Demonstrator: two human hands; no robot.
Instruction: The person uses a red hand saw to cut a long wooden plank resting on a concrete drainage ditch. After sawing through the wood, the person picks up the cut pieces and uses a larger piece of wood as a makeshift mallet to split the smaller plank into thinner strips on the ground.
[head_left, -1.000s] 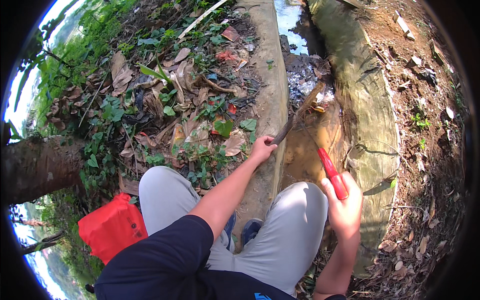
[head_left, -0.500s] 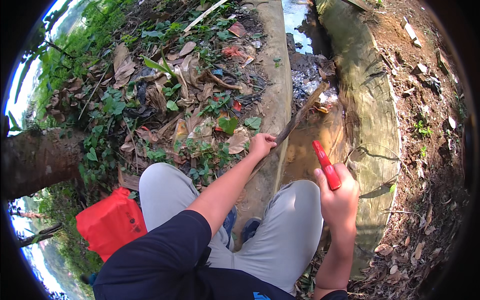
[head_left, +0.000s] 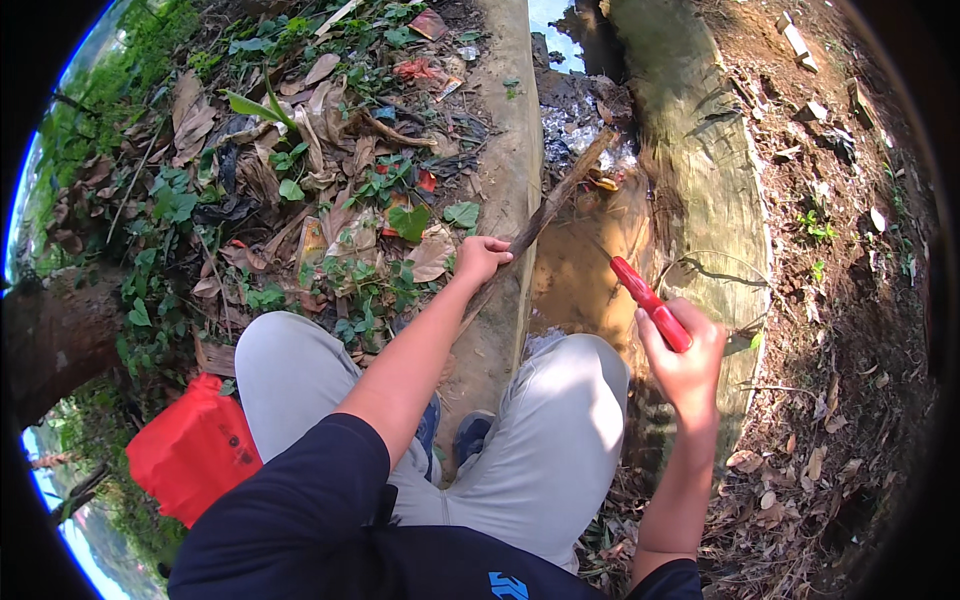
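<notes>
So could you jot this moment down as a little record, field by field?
Place: outdoors, beside a concrete channel holding muddy water
Left hand: shut on a long stick slanting over the water
Right hand: shut on a red-handled tool
Posture: knees bent, grey trousers
Left side: leaf litter, red bag

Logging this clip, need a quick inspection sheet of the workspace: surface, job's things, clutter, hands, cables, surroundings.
Surface: concrete channel edge beside a muddy water ditch.
Job's things: long wooden stick, far end down in the ditch; red-handled tool.
Clutter: dry leaves and weeds; red bag by the left knee.
Hands: left hand grips the stick; right hand grips the tool's handle.
Cables: nothing seen.
Surroundings: tree trunk, bare soil bank.
</notes>
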